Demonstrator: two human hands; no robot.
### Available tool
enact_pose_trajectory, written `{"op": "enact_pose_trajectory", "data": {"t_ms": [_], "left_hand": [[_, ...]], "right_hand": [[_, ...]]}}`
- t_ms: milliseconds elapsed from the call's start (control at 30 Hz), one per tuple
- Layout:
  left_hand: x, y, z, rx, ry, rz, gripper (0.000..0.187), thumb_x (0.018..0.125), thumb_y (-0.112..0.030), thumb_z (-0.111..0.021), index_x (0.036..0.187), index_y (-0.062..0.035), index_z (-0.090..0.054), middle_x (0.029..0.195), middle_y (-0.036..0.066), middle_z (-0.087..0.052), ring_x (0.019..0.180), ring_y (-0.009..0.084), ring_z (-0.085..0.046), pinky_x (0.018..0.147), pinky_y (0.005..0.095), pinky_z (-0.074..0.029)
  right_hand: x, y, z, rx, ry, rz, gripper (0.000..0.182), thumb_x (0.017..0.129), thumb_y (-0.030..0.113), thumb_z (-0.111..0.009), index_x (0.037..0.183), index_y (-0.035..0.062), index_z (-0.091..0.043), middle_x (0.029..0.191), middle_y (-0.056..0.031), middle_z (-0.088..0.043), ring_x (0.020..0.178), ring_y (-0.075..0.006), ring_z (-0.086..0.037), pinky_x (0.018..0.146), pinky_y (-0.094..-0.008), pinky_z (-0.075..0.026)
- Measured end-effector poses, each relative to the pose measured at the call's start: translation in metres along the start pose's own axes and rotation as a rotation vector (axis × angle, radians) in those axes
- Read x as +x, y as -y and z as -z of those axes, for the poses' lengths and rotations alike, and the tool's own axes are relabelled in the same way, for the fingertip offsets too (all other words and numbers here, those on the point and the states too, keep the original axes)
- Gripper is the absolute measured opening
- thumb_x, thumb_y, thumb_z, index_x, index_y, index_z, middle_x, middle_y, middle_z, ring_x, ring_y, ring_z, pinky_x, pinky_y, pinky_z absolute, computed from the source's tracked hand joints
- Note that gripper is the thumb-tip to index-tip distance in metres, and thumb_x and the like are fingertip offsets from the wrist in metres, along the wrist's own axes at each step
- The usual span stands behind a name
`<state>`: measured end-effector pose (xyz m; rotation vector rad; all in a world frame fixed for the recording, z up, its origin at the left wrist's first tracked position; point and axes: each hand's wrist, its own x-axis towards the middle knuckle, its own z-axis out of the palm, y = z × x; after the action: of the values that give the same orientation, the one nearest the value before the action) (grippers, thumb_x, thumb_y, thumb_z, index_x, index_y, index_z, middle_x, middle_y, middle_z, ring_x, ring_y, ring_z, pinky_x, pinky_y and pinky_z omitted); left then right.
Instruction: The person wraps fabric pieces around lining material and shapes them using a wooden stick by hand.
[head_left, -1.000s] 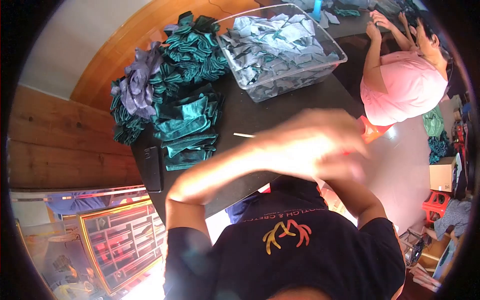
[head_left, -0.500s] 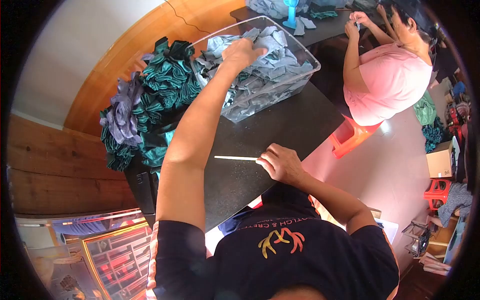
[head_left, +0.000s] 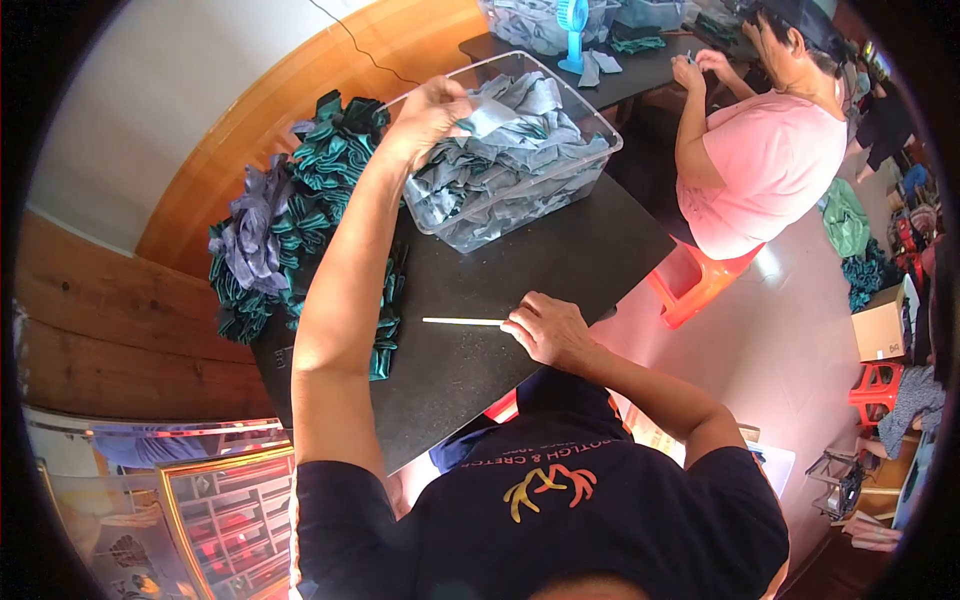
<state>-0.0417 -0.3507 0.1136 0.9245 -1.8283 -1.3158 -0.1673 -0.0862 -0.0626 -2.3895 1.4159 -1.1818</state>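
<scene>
My left hand (head_left: 428, 118) is over the left rim of a clear plastic box (head_left: 490, 222), its fingers closed on a pale grey cloth piece (head_left: 492, 116). Grey and dark green cloth pieces (head_left: 545, 140) are heaped inside that box. Just above the black table, my right hand (head_left: 550, 330) pinches one end of a thin pale stick (head_left: 460, 321), which points left. Folded dark green velvety cloth (head_left: 335, 150) is piled left of the box, with a purple-grey bundle (head_left: 252, 240) on it. My left forearm hides part of this pile.
The black table (head_left: 460, 380) has its right edge near my right hand. Beyond it, a person in a pink shirt (head_left: 765, 165) sits on an orange stool (head_left: 690, 285), working at another table. A blue fan (head_left: 572, 35) stands there. A wooden panel (head_left: 190, 190) borders the left side.
My left hand has moved left from above the heap to the box's left rim, now with a pale grey cloth piece in it. My right hand still holds the stick in about the same place.
</scene>
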Motion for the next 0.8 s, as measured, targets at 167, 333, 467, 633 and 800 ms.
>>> {"op": "enact_pose_trajectory", "data": {"t_ms": [167, 333, 467, 633, 800], "left_hand": [[-0.068, -0.043, 0.013, -0.314, -0.040, -0.122, 0.025, 0.085, -0.009, -0.063, 0.109, -0.0049, -0.057, 0.097, 0.005, -0.061, 0.093, 0.0151, -0.060, 0.083, 0.0341, -0.053], [-0.131, -0.058, 0.024, -0.492, 0.005, -0.239, 0.033, 0.084, -0.009, -0.061, 0.116, -0.0044, -0.056, 0.098, 0.005, -0.062, 0.091, 0.0152, -0.061, 0.083, 0.0313, -0.050], [-0.177, -0.069, 0.023, -0.518, 0.116, -0.230, 0.037, 0.080, -0.001, -0.059, 0.117, -0.0025, -0.056, 0.100, 0.005, -0.063, 0.093, 0.0123, -0.061, 0.085, 0.0283, -0.050], [-0.207, -0.066, 0.016, -0.475, 0.128, -0.238, 0.037, 0.083, -0.002, -0.061, 0.120, -0.0035, -0.056, 0.099, 0.003, -0.062, 0.093, 0.0110, -0.060, 0.084, 0.0269, -0.049], [-0.230, -0.048, 0.033, -0.342, -0.180, -0.323, 0.043, 0.083, -0.007, -0.071, 0.123, -0.0044, -0.055, 0.098, 0.002, -0.061, 0.085, 0.0093, -0.059, 0.075, 0.0236, -0.049]], "right_hand": [[0.015, -0.003, 0.004, -0.194, 0.089, 0.042, 0.017, 0.079, 0.028, -0.070, 0.078, 0.0120, -0.063, 0.075, -0.0043, -0.053, 0.081, -0.0247, -0.056, 0.069, -0.0385, -0.043], [0.036, -0.009, 0.013, -0.035, -0.120, 0.002, 0.019, 0.080, 0.022, -0.070, 0.093, 0.0101, -0.066, 0.091, -0.0078, -0.060, 0.088, -0.0268, -0.057, 0.075, -0.0391, -0.044], [0.078, 0.009, 0.049, 0.381, -0.338, 0.010, 0.025, 0.086, 0.017, -0.068, 0.108, 0.0065, -0.063, 0.108, -0.0115, -0.060, 0.098, -0.0258, -0.059, 0.083, -0.0368, -0.048], [0.120, 0.071, 0.064, 0.814, -0.210, -0.014, 0.042, 0.085, 0.021, -0.072, 0.118, 0.0005, -0.057, 0.114, -0.0118, -0.060, 0.101, -0.0175, -0.059, 0.084, -0.0338, -0.048], [0.114, 0.083, 0.077, 0.790, 0.157, -0.276, 0.025, 0.085, 0.021, -0.073, 0.097, 0.0009, -0.063, 0.074, -0.0007, -0.062, 0.069, -0.0062, -0.056, 0.061, -0.0232, -0.046]]}}
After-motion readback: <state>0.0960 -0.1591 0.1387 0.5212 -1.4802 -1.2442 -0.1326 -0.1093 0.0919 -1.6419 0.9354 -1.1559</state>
